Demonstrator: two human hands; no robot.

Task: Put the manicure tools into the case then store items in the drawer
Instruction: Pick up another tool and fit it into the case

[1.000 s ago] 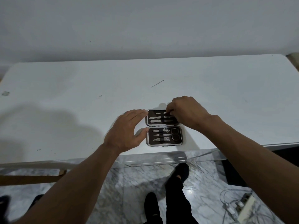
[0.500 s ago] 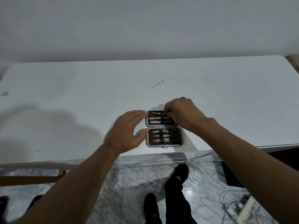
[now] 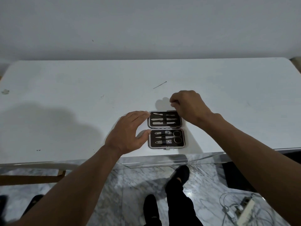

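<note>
A small dark manicure case [image 3: 166,129] lies open flat near the front edge of the white table [image 3: 81,95]. Its far half holds three silver tools [image 3: 158,119] under black straps. Its near half holds several tools, among them small scissors [image 3: 176,136]. My left hand [image 3: 128,132] rests on the table with fingers apart, touching the case's left edge. My right hand [image 3: 187,106] hovers over the case's far right corner, its fingers curled together with nothing visible in them. A thin metal tool [image 3: 160,85] lies loose on the table beyond the case.
An open transparent drawer [image 3: 162,161] juts out under the table's front edge, just below the case. Below are a marble floor, my legs in black, and a power strip with cables [image 3: 241,209] at the right.
My right hand has lifted off the far half of the case and drawn back toward its far right corner, uncovering the three tools. The left hand has stayed in place.
</note>
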